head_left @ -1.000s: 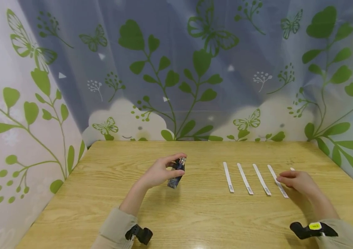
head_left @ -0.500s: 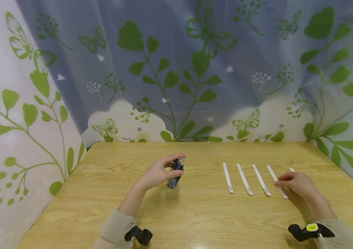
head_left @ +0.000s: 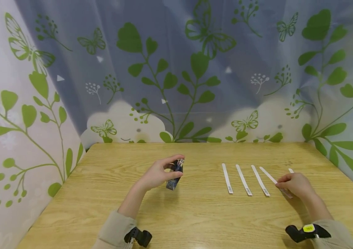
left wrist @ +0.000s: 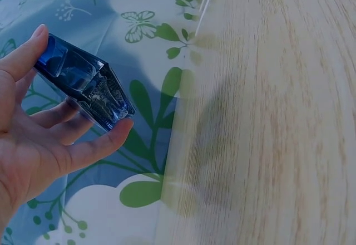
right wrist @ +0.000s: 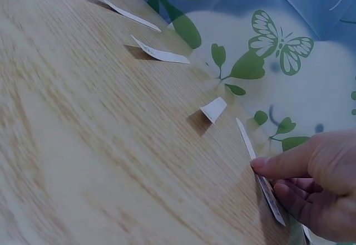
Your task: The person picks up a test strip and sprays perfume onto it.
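My left hand (head_left: 157,174) grips a small dark blue glass perfume bottle (head_left: 174,180) with a silver neck, tilted over the table. In the left wrist view the bottle (left wrist: 83,78) shows its clear, faceted base end, with one fingertip under it. At the right, my right hand (head_left: 297,185) pinches a white paper test strip (head_left: 268,174) between thumb and fingers. That strip (right wrist: 245,136) slants near the tabletop in the right wrist view. Behind the hand, another strip (head_left: 290,170) is mostly hidden.
Three more white strips, the left one (head_left: 227,178), the middle one (head_left: 243,180) and the right one (head_left: 260,180), lie in a row on the wooden table (head_left: 201,214). A leaf-patterned curtain (head_left: 176,69) hangs along the table's back edge.
The strip at my right fingers has swung, its far end turning left towards the neighbouring strip. My right fingers have closed in on it. The left hand keeps its hold on the bottle.
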### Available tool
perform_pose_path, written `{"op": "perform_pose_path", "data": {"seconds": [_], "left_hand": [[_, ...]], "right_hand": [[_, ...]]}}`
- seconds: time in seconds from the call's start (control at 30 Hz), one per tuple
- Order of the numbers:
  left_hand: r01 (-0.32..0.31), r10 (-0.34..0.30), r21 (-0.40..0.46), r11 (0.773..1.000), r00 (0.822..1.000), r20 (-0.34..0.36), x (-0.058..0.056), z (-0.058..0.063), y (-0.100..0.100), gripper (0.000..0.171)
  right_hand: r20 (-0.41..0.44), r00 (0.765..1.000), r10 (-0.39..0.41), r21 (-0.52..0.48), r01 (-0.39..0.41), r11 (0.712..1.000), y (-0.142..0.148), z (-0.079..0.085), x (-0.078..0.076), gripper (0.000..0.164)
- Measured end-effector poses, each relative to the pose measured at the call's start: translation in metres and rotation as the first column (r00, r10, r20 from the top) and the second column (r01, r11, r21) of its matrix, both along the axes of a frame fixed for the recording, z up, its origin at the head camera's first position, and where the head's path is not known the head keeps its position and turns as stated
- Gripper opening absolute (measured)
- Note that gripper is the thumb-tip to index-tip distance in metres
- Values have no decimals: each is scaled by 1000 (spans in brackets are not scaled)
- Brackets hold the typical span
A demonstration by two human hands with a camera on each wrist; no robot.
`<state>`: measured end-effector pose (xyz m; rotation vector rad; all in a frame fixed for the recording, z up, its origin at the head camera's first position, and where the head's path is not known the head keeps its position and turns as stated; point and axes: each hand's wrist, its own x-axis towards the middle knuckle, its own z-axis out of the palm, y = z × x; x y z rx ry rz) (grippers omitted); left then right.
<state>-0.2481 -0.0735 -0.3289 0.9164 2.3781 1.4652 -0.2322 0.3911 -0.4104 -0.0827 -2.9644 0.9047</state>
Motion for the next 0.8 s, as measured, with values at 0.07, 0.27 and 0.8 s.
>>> {"op": "perform_pose_path", "data": {"seconds": [0.07,0.27,0.8], "left_hand": [[0,0,-2,1000,1000,-2,1,1,0,51],[1,-1,5,1000,1000,-1,1,1,0,52],[-28,27,26,999,1000,16,-24,-28,-8,54]], "right_hand": [[8,1000,-4,-7,4,1000,-1,0,0,22],[28,999,-19,-77,21,997,-4,0,0,19],[3,1000,-12,-16,12,1000,-1,1,-1,14]]}}
